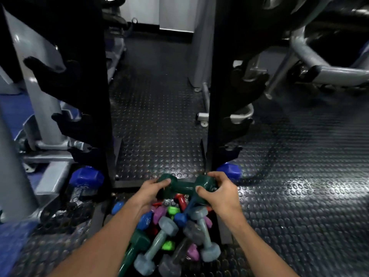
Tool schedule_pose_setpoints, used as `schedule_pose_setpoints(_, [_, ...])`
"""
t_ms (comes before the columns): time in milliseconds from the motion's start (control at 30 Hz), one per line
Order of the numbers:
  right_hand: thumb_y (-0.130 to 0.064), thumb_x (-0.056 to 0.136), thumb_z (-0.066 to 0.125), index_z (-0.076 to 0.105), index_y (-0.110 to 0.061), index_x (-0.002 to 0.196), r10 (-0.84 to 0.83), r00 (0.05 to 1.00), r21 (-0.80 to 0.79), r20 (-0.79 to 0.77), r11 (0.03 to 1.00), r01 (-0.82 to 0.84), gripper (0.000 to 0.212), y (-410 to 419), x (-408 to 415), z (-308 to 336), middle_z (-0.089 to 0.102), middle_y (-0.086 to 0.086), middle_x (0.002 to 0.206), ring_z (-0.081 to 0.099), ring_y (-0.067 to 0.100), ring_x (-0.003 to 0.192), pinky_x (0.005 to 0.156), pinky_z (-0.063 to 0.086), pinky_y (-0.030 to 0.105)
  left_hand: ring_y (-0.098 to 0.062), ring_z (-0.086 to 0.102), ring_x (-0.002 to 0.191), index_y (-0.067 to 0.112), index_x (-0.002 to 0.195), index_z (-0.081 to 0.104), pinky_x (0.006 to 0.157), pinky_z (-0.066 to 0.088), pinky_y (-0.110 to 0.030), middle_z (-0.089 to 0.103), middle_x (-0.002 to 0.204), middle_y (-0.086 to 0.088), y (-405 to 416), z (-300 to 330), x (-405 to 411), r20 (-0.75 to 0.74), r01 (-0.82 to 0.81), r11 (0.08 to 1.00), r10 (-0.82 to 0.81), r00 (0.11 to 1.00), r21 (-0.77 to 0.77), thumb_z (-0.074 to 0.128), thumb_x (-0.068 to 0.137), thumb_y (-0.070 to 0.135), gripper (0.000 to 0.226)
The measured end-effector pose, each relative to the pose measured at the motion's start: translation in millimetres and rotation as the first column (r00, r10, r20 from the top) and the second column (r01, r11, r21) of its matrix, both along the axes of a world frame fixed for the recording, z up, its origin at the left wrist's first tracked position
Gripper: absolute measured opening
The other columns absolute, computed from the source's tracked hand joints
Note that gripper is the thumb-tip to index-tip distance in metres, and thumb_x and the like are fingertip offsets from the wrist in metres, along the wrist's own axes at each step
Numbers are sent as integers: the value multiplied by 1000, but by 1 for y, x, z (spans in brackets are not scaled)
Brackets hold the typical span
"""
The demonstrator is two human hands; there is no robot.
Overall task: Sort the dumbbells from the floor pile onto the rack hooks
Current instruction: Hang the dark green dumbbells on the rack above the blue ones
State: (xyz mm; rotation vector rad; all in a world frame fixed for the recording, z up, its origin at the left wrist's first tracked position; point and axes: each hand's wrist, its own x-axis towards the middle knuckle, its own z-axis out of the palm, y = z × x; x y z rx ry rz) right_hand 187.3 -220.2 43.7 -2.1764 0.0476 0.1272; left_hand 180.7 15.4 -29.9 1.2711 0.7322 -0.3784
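Dumbbell [184, 185], glossy dark green

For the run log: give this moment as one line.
hands: left, right both grip dark green dumbbell | above floor pile | rack hooks not reached

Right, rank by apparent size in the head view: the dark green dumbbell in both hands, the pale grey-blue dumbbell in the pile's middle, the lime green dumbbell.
1. Dark green dumbbell.
2. Pale grey-blue dumbbell: nearly as long, but nearer the camera, so unsure.
3. Lime green dumbbell, partly buried.
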Motion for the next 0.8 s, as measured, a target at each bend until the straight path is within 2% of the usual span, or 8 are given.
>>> schedule_pose_setpoints(100, [-37,68,92,64,-33,111,-34,999,38,6,999,34,52,-20,-6,10,73,-13,95,69,-1,86,75,55,18,-29,71,105,12,127,58,97,54,-49,74,116,-14,-18,9,-10,19,-9,999,10,1000,-47,89,74,35,65])
schedule_pose_setpoints(200, [-30,72,92,64,-27,112,-104,995,116,4,988,103,49,-38,-8,13,72,-10,101,67,0,89,75,50,13,-35,70,95,7,118,57,86,58,-55,70,116,-26,-42,22,-16,50,-37,993,43,998,-109,83,82,22,46])
schedule_pose_setpoints(267, [-28,74,92,62,-25,111,-170,985,203,-20,964,171,47,-49,-7,14,71,-5,106,68,7,96,82,53,21,-36,70,92,5,113,57,81,60,-60,70,115,-27,-54,30,-15,66,-31,996,36,997,-81,81,83,18,41])
schedule_pose_setpoints(333, [-27,78,90,59,-23,108,-230,972,279,-40,932,232,43,-57,-4,19,69,-3,108,68,14,102,88,55,30,-36,71,91,3,117,55,79,60,-60,71,111,-25,-63,41,-13,75,-7,998,12,997,-63,82,82,18,46])
schedule_pose_setpoints(467, [-36,83,85,59,-22,106,-297,955,338,-16,897,285,37,-74,12,31,66,0,108,65,20,104,86,53,29,-31,74,85,7,123,51,74,62,-47,74,106,-21,-81,58,-6,125,59,996,-51,991,-67,84,82,32,59])
schedule_pose_setpoints(600, [-47,85,82,64,-13,104,-301,953,386,-39,875,292,42,-88,38,48,73,9,105,72,23,95,82,59,42,-28,76,87,14,129,53,75,61,-42,74,110,-18,-100,73,-2,203,193,979,-176,963,-70,87,78,36,65])
schedule_pose_setpoints(700, [-42,93,74,66,-13,96,-297,954,447,-42,848,283,31,-98,52,61,72,2,94,65,14,83,74,52,30,-31,74,92,7,125,56,83,59,-47,73,110,-20,-117,81,-5,252,296,951,-265,931,-93,94,70,27,70])
schedule_pose_setpoints(800, [-39,102,58,74,-16,104,-304,951,470,-55,833,293,28,-110,63,62,71,-1,99,60,11,89,83,46,29,-32,70,82,4,115,61,81,56,-49,74,96,-14,-140,86,-6,281,354,928,-311,908,-117,93,70,11,56])
